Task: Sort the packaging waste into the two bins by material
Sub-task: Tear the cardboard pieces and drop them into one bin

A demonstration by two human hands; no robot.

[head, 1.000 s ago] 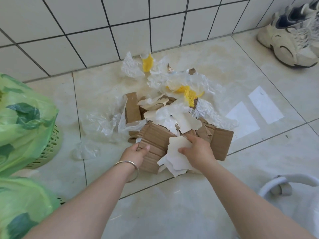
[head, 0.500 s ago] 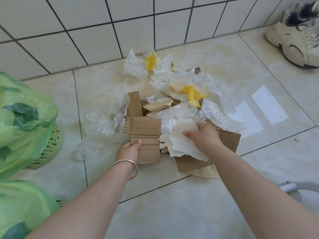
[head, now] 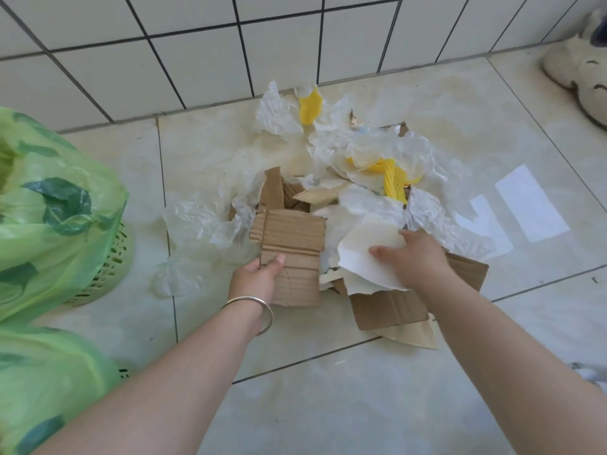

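Left hand (head: 259, 274) pinches the near edge of a corrugated cardboard piece (head: 289, 244), thumb on top, long axis running away from the hand toward the wall; right hand (head: 414, 257) is closed on a white paper sheet (head: 364, 254) that sits just left of its fingertips, on top of the pile on the floor. Both lined bins, one (head: 56, 218) far and one (head: 49, 382) near, lie well to the left of the left hand, so I'd judge that hand has the shorter swing and the right must cross the body. Plastic film (head: 387, 152) and yellow netting (head: 392, 180) lie beyond both hands, untouched.
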